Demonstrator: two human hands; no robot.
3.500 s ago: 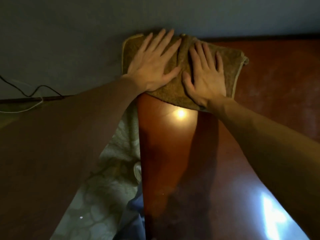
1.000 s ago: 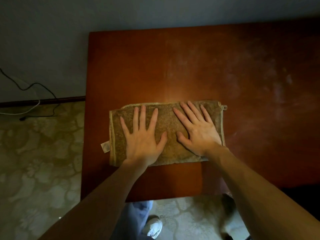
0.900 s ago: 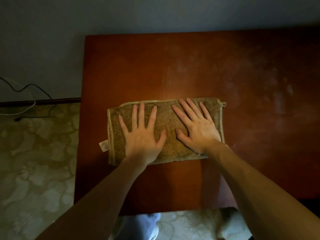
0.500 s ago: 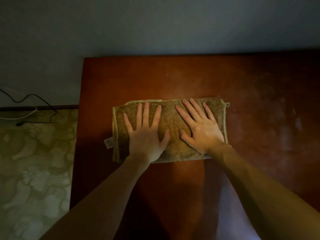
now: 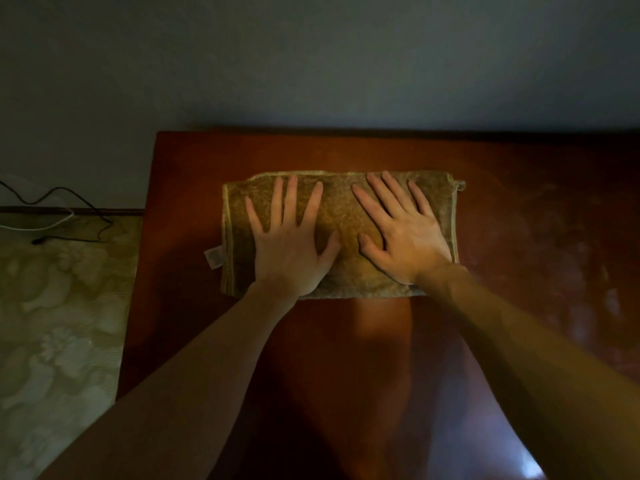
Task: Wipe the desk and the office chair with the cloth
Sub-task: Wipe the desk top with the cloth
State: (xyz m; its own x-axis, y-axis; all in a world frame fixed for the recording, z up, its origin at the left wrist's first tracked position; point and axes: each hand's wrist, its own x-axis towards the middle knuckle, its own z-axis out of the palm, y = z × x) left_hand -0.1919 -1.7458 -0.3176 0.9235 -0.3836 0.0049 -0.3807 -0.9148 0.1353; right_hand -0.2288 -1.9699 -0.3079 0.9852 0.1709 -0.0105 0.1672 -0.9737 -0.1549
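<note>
The brown towel cloth (image 5: 341, 233) lies flat on the red-brown wooden desk (image 5: 519, 237), close to its left edge. The left hand (image 5: 289, 249) and right hand (image 5: 403, 242) press down on it side by side, fingers spread wide, gripping nothing. The cloth looks soft and light. It should slide easily under 2 flat palms. No containers show.

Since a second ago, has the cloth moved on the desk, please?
Yes: the cloth now lies nearer the desk's far edge by the wall.
</note>
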